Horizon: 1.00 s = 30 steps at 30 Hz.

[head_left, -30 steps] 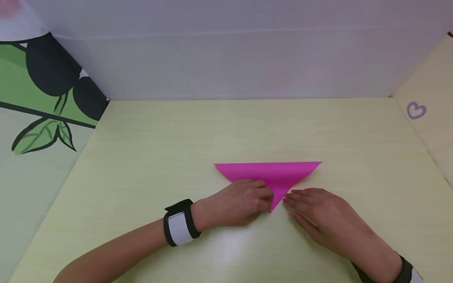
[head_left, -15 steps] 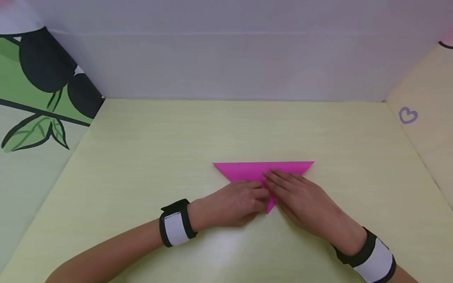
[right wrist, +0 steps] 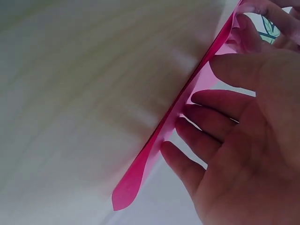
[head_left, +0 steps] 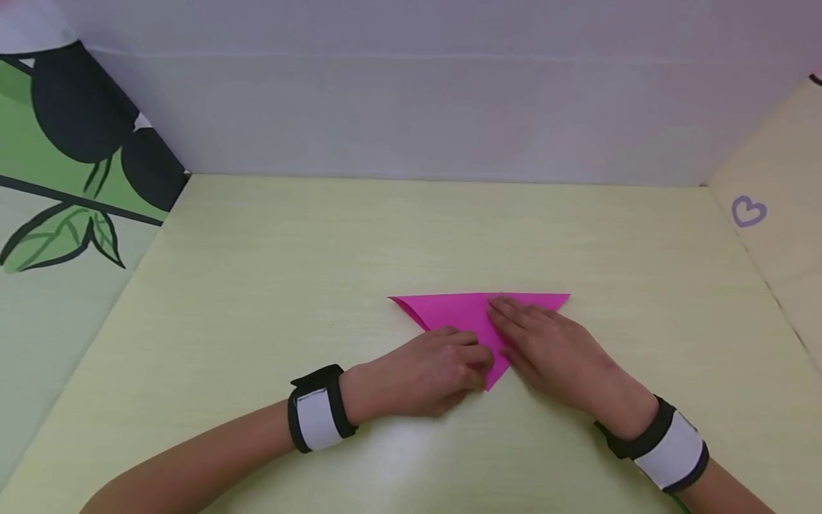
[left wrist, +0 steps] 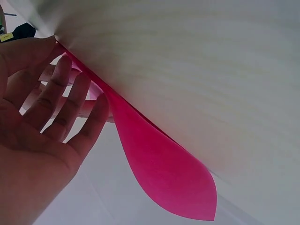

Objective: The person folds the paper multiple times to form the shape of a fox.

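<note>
The left hand bends its fingertips onto the pink paper close to its near point; whether thumb and forefinger pinch it I cannot tell. The right hand grasps nothing: its fairly straight fingers lie on the paper's right half. The left hand seems placed to steady the sheet, the right to flatten its folded layers. The paper lies on the pale table between both hands, a folded triangle with its long straight edge away from the person and one corner towards them. A dark band with a white patch circles each wrist. Beyond stand a plain back panel and a right panel with a purple heart. Overhead, the left end shows only a slim gap; the left wrist view reveals a broad curling flap there, the right wrist view a narrower loop at the other end.
</note>
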{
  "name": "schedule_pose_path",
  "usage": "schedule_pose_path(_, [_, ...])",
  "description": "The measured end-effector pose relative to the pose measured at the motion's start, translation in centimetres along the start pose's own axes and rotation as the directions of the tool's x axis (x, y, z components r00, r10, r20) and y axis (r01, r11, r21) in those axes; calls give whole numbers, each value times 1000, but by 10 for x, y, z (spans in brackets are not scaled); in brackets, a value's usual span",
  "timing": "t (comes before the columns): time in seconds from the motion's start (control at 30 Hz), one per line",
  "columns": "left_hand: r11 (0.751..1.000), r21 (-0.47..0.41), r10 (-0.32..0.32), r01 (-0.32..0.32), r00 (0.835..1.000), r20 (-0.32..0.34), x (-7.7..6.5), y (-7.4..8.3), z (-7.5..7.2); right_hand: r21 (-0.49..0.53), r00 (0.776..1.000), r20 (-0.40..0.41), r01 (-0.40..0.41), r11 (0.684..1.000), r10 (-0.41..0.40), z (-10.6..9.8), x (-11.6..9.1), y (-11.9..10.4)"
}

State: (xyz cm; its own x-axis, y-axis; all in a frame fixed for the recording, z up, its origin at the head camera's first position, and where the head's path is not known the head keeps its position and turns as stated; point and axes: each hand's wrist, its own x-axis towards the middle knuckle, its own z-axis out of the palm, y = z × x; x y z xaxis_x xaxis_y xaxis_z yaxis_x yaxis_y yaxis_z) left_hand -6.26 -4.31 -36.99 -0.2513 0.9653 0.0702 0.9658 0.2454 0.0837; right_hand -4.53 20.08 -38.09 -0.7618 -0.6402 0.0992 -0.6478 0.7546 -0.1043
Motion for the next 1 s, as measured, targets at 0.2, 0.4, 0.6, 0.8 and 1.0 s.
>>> schedule_pose_path(0.2, [1000, -2, -7, 7, 1000, 10, 1, 2, -1, 41, 996, 49, -71, 997, 69, -1, -3, 6])
schedule_pose_path(0.4, [1000, -14, -12, 12, 1000, 17, 2, 3, -1, 86, 994, 64, -88, 992, 83, -2, -8, 12])
schedule_pose_path(0.6, [1000, -22, -10, 10, 1000, 22, 3, 4, -1, 122, 993, 62, -105, 987, 98, -4, -14, 16])
schedule_pose_path(0.8, [1000, -21, -5, 6, 1000, 24, 2, 4, -2, 132, 987, 104, -140, 981, 126, -5, -17, 16])
schedule_pose_path(1.0, [1000, -23, -5, 5, 1000, 11, 1, 5, 0, 119, 963, 182, -223, 967, 200, -8, -19, 21])
